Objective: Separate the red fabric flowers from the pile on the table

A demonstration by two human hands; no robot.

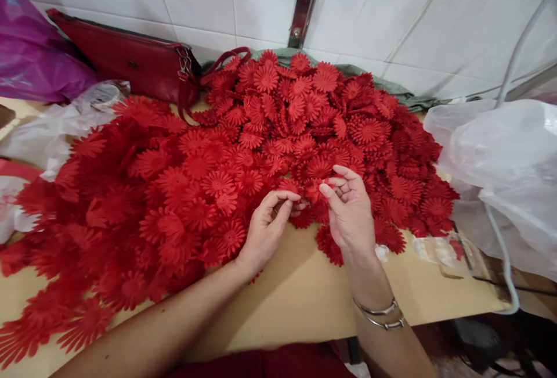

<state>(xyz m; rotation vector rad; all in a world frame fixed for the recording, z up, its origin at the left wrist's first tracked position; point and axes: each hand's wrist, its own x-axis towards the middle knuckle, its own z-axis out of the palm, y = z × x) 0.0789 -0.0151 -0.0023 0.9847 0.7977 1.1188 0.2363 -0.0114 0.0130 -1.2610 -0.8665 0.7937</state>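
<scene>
Red many-petalled artificial flower pieces (217, 183) lie in a wide heap across the table. In the middle, at the heap's near edge, my left hand (270, 218) has its thumb and fingers pinched together. Facing it a short way to the right is my right hand (351, 209), raised palm inward, thumb and forefinger also closed toward each other. Red shows at the tips of both hands, but against the red heap I cannot make out what either one holds. A small stack of red flower pieces (329, 245) lies beside my right wrist.
The wooden table (287, 302) backs onto a white tiled wall (261, 0). A dark red handbag (126, 61) and a purple bag (32, 47) stand at the back left. White plastic bags (513, 157) and a pale cable (500, 250) are on the right.
</scene>
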